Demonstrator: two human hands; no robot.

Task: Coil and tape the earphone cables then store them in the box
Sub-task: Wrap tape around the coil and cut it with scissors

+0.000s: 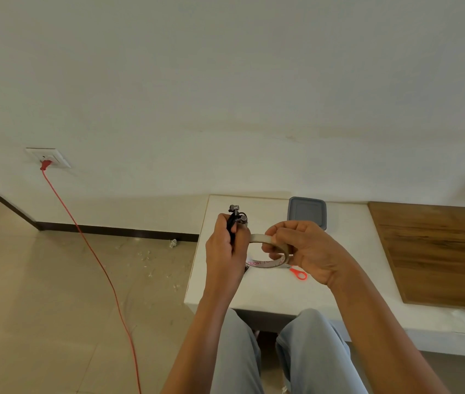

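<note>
Gripping earphones (238, 215), tape roll (262, 238) (scissors (299, 273) half-hidden)

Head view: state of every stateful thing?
Black earphones: bunched, gripped in left hand.
Translucent tape roll: held by right hand, above white table.
Grey plastic box: lid on, on table.
Red-handled scissors: lying on table, mostly hidden.
Red cord: plugged into wall socket.
</note>
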